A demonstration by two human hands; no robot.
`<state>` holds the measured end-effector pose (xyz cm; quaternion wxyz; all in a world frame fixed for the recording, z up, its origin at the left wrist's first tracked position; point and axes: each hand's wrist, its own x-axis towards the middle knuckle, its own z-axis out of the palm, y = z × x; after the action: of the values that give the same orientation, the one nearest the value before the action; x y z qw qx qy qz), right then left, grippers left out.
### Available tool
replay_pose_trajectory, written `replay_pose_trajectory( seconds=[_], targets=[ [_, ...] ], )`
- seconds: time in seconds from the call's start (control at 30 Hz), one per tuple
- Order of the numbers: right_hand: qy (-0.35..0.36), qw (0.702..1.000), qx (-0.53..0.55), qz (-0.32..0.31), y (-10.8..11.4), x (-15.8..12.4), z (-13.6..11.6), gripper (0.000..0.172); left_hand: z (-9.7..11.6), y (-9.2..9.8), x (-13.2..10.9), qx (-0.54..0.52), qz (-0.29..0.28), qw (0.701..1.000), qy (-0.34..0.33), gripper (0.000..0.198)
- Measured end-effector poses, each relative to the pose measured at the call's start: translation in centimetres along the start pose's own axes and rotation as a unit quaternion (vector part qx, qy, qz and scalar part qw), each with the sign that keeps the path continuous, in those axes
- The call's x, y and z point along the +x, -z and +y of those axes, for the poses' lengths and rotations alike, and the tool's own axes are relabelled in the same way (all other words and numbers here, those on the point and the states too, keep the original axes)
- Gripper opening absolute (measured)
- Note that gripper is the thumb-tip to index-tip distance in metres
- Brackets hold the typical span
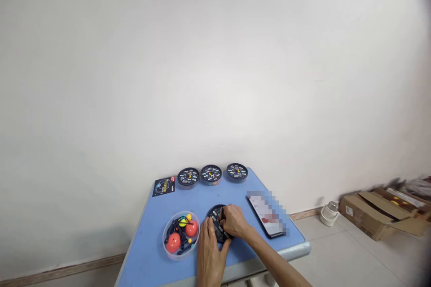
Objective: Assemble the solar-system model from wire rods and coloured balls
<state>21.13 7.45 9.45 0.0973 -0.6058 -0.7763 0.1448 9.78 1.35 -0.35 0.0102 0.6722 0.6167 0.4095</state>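
A round black lid (pixel 215 225) with small printed labels lies flat near the front of the blue table. My left hand (pixel 211 253) rests at its left and front edge, fingers stretched out and thumb spread, steadying the rim. Over the lid's right side, my right hand (pixel 235 221) is closed, with a small black piece (pixel 222 213) showing at its fingertips. Its exact shape is hidden by the fingers. Left of my left hand stands a clear round tub (pixel 164 244) holding red balls (pixel 173 242), small yellow balls (pixel 182 222) and black rods.
Along the wall side of the blue table (pixel 144 251) stand three lidded round tubs (pixel 211 173). A dark printed card (pixel 164 186) lies at the back left. On the right lies a phone (pixel 264 213). Cardboard boxes (pixel 368 215) and a white object (pixel 330 214) sit on the floor.
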Motion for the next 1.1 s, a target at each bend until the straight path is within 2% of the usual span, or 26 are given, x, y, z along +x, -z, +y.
replay_pose_trajectory(
  seconds=[0.23, 0.33, 0.43, 0.53, 0.63, 0.73, 0.8, 0.87, 0.93, 1.0, 1.1],
  targets=[
    [-0.014, 0.998, 0.039, 0.038, -0.7, -0.5, -0.3, 0.007, 0.3, 0.3, 0.2, 0.01, -0.022, 1.0, 0.003, 0.055],
    [0.01, 0.995, 0.082, 0.047, -0.3, -0.7, 0.3, 0.012, 0.5, 0.7, 0.3, 0.006, -0.035, 0.999, 0.016, 0.056],
    [0.044, 0.988, 0.133, 0.063, 0.4, -1.4, 1.3, 0.027, 0.9, 1.1, 0.2, 0.01, -0.047, 0.998, 0.029, 0.059],
    [0.057, 0.977, 0.172, 0.114, 1.3, -2.4, 2.1, 0.033, 1.5, 1.3, 0.0, 0.024, -0.064, 0.997, 0.038, 0.064],
    [0.07, 0.966, 0.194, 0.157, 2.1, -3.4, 2.1, 0.034, 1.7, 1.5, -0.7, 0.036, -0.04, 0.999, -0.002, 0.069],
    [0.117, 0.954, 0.228, 0.158, 2.3, -4.3, 0.6, 0.029, 1.1, 2.4, -2.0, 0.039, 0.048, 0.995, -0.084, 0.064],
    [0.154, 0.95, 0.235, 0.138, 2.1, -4.7, -1.1, 0.028, 0.2, 3.6, -2.9, 0.04, 0.12, 0.986, -0.111, 0.061],
    [0.183, 0.953, 0.214, 0.113, 1.7, -4.7, -3.1, 0.027, -1.1, 5.2, -3.5, 0.047, 0.181, 0.978, -0.089, 0.061],
    [0.211, 0.96, 0.166, 0.078, 1.2, -4.3, -5.3, 0.026, -2.9, 6.7, -3.7, 0.054, 0.222, 0.973, -0.037, 0.061],
    [0.236, 0.965, 0.108, 0.039, 0.8, -3.6, -7.3, 0.027, -4.9, 7.9, -3.6, 0.053, 0.233, 0.971, 0.021, 0.064],
    [0.25, 0.967, 0.057, 0.011, 0.2, -2.2, -9.9, 0.027, -7.9, 9.0, -2.8, 0.021, 0.169, 0.981, 0.091, 0.076]
  ],
)
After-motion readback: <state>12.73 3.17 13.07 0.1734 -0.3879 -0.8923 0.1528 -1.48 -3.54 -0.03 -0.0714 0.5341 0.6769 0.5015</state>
